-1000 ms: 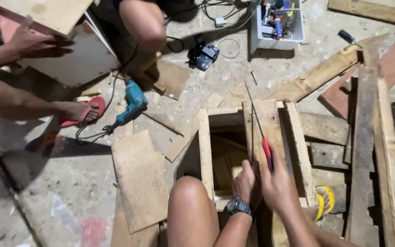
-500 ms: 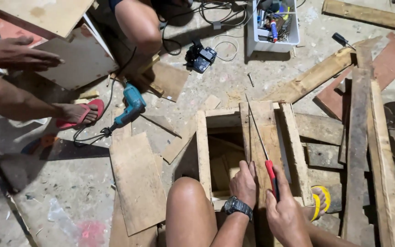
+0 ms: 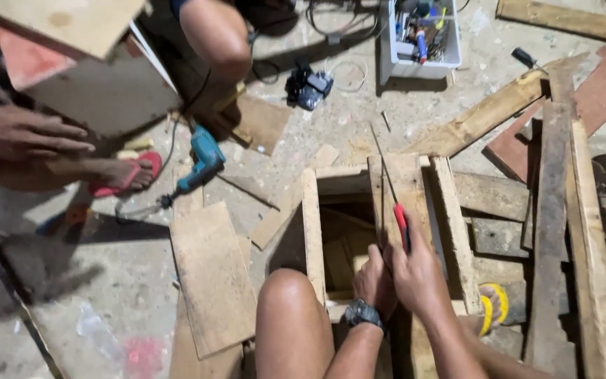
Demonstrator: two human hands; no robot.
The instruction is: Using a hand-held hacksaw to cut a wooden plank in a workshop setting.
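My right hand [image 3: 419, 274] grips the red handle of a hand saw [image 3: 389, 189], whose thin blade runs away from me along a wooden plank [image 3: 408, 184] on top of an open wooden frame [image 3: 313, 224]. My left hand [image 3: 374, 281], with a dark wristwatch, presses on the near end of that plank just left of the saw handle. My bare knee [image 3: 289, 316] is beside the frame, and my foot in a yellow sandal [image 3: 492, 309] rests to the right.
Another person sits at the left with a hand [image 3: 22, 137], a foot in a red sandal [image 3: 124, 175] and a knee [image 3: 215, 38]. A teal power drill [image 3: 201, 161], loose boards [image 3: 212, 277], long planks [image 3: 552, 231] and a white tool box [image 3: 419, 35] lie about.
My right hand has drawn the saw back toward me along the plank. The other person's hand at the left has shifted lower. My left hand stays on the plank.
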